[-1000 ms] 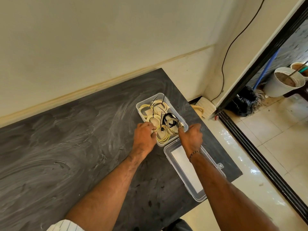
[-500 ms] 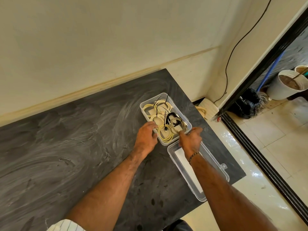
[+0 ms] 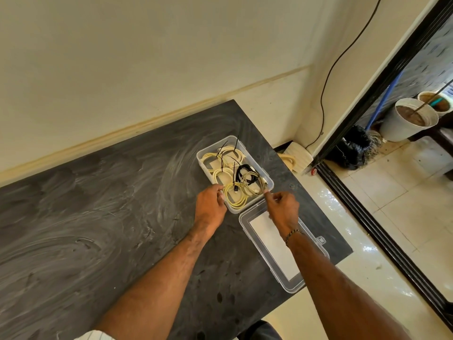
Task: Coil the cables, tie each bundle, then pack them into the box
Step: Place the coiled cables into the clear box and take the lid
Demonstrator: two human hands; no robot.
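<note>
A view from above of a dark, streaked counter (image 3: 98, 217) set against a cream wall; near its right end sits a clear plastic box (image 3: 269, 183), and inside it lie several coiled cables (image 3: 234, 196), mostly pale yellow with one black coil, each bound with a thin black tie whose tail sticks up. The box's clear lid (image 3: 282, 246) lies flat on the counter just beside the box, nearer the person.

The left hand (image 3: 210, 208) is at the box's near left rim, fingers curled, fingertips touching the nearest yellow coil; whether it actually pinches the coil cannot be told. The right hand (image 3: 282, 209) is at the near right corner, fingers loosely curled, the forefinger reaching toward the rim; what it holds, if anything, cannot be told.

Packing looks nearly finished; to do it well, press the coils flat below the rim, tuck the upright tie tails down so nothing catches, then seat the lid squarely.

No brand, label or writing can be read anywhere.
</note>
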